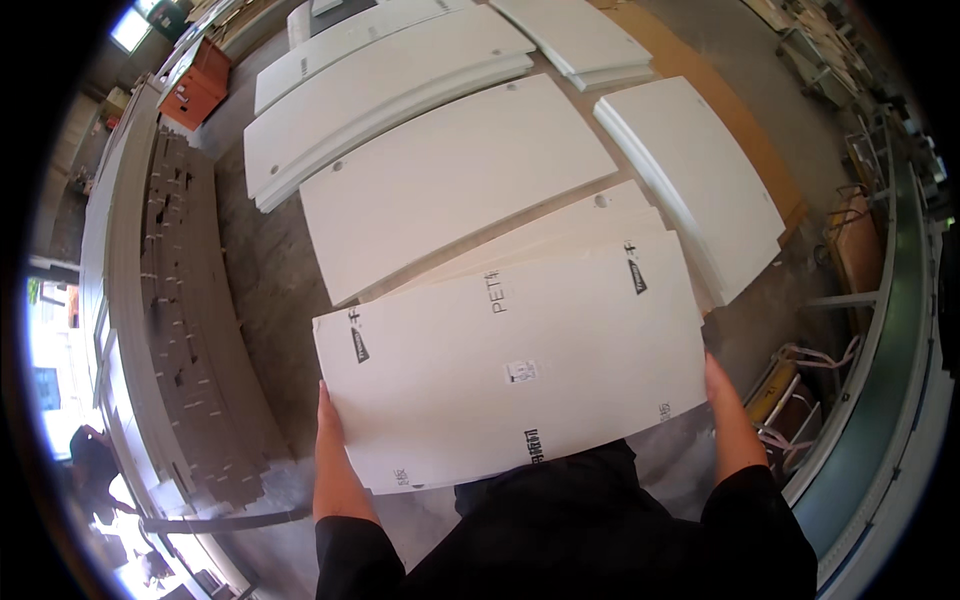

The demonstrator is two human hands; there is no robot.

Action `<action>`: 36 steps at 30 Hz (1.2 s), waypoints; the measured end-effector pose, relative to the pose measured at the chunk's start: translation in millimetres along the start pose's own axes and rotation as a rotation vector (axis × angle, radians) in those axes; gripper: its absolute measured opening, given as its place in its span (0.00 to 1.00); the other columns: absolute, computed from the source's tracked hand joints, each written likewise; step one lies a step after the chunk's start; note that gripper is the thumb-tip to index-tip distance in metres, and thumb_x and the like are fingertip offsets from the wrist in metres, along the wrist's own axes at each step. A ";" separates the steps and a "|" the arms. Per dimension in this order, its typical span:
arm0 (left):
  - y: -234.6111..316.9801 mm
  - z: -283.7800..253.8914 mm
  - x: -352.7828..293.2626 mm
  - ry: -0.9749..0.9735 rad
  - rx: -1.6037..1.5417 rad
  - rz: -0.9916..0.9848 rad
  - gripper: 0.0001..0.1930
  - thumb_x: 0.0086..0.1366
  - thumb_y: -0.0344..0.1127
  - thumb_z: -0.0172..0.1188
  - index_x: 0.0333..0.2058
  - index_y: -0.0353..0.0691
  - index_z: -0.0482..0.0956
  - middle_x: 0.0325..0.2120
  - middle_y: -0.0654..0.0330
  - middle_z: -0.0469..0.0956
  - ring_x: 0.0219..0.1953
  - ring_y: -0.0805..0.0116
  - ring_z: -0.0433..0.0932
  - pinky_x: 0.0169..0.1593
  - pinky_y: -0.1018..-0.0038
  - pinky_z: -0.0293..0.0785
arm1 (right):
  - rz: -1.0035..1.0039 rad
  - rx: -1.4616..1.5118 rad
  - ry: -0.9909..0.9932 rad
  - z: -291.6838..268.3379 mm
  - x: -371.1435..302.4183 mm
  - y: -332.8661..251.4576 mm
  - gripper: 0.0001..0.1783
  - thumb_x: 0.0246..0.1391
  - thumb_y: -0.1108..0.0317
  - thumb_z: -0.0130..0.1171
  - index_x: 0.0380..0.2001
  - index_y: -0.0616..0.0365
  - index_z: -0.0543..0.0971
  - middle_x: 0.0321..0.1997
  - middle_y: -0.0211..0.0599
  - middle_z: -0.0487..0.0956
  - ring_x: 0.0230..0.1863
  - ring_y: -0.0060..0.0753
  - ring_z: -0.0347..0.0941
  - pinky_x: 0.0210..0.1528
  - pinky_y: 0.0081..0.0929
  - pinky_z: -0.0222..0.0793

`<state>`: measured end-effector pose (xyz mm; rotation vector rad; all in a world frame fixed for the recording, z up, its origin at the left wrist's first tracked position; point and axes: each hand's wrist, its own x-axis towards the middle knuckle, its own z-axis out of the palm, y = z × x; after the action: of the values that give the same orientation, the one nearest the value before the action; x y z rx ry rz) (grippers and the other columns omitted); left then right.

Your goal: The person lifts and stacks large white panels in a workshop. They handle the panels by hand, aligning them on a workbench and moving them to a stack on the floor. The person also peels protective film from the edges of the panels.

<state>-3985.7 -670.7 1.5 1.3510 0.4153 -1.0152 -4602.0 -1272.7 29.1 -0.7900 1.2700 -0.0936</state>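
A white rectangular panel (450, 370) with dark printed marks and a small label spans the space in front of my body. My left hand (329, 418) is closed on its left edge, and my right hand (715, 382) grips the right edge; most of the fingers are hidden behind or under it. Another edge peeks out along the panel's right side, so I cannot tell whether I hold one sheet or more. Just beyond, partly covered by it, lie fanned-out pale panels (610, 205), one with a round hole near its corner.
Farther off lie a white panel with corner holes (455, 180) and stacked white panels (390, 95). Another stack (700, 170) sits at the right on brown sheeting (775, 185). Tall board stacks (185, 320) line the left. An orange bin (197, 85) stands far left; a conveyor (880, 440) runs along the right.
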 end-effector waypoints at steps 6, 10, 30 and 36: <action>-14.8 -1.5 -3.5 0.009 -0.042 0.095 0.39 0.76 0.67 0.32 0.71 0.43 0.61 0.68 0.55 0.66 0.67 0.52 0.67 0.67 0.54 0.65 | 0.017 0.042 -0.030 6.6 37.5 -40.5 0.36 0.70 0.38 0.40 0.63 0.57 0.75 0.58 0.42 0.81 0.55 0.42 0.80 0.57 0.43 0.76; -5.3 32.1 -17.9 -0.078 -0.108 0.044 0.38 0.75 0.67 0.30 0.71 0.46 0.61 0.69 0.58 0.65 0.68 0.51 0.65 0.69 0.53 0.62 | -0.040 -0.017 0.040 -4.0 43.2 -43.9 0.36 0.71 0.38 0.40 0.62 0.57 0.75 0.58 0.42 0.82 0.55 0.43 0.80 0.57 0.44 0.76; 26.0 51.3 -15.2 -0.042 -0.005 -0.038 0.36 0.72 0.66 0.40 0.65 0.43 0.70 0.58 0.57 0.77 0.57 0.54 0.76 0.57 0.54 0.75 | 0.209 0.094 0.069 20.9 9.1 -39.9 0.42 0.68 0.30 0.35 0.69 0.51 0.69 0.68 0.38 0.73 0.68 0.40 0.68 0.67 0.41 0.65; 10.9 8.6 -10.0 0.089 0.064 0.023 0.33 0.73 0.61 0.42 0.64 0.42 0.71 0.56 0.56 0.78 0.56 0.54 0.77 0.57 0.54 0.75 | 0.015 -0.054 0.162 17.3 32.3 -23.6 0.45 0.64 0.27 0.40 0.69 0.50 0.69 0.68 0.42 0.73 0.67 0.46 0.69 0.66 0.45 0.66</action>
<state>-3984.9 -676.1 17.7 1.4593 0.4368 -0.9588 -4567.9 -1297.3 17.7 -0.8325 1.4366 -0.1140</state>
